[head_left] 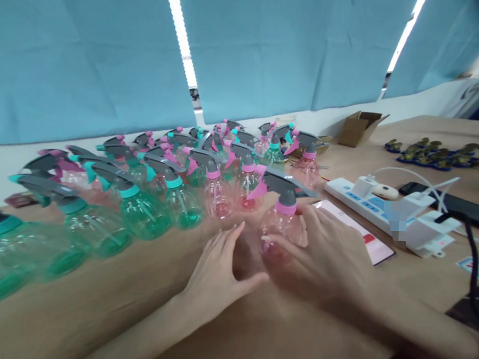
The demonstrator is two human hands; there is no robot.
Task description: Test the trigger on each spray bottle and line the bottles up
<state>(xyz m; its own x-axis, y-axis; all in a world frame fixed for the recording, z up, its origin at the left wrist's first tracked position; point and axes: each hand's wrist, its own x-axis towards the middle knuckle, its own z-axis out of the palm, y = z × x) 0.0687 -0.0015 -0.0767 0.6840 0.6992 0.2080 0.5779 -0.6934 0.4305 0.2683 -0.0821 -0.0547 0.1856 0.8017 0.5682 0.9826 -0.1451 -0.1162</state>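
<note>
My right hand point(327, 250) is wrapped round the clear body of a pink spray bottle point(279, 228), thumb at the front and fingers behind. This bottle stands upright, with a grey head, a pink trigger and a pink collar. Just left of it, my left hand point(220, 268) is held over the table with thumb and fingers apart and nothing in them. Beyond that hand stand a pink spray bottle point(218, 192) and a green spray bottle point(182, 201), part of a crowd of several similar pink and green bottles.
Right of the bottles lie a phone point(355, 228) and a white power strip point(364, 202) with chargers and cables. A dark device point(451, 202) is behind it. Farther back are an open cardboard box point(355, 131) and a cluster of small gold-and-blue items point(437, 155). Blue cloth point(252, 49) hangs behind the table.
</note>
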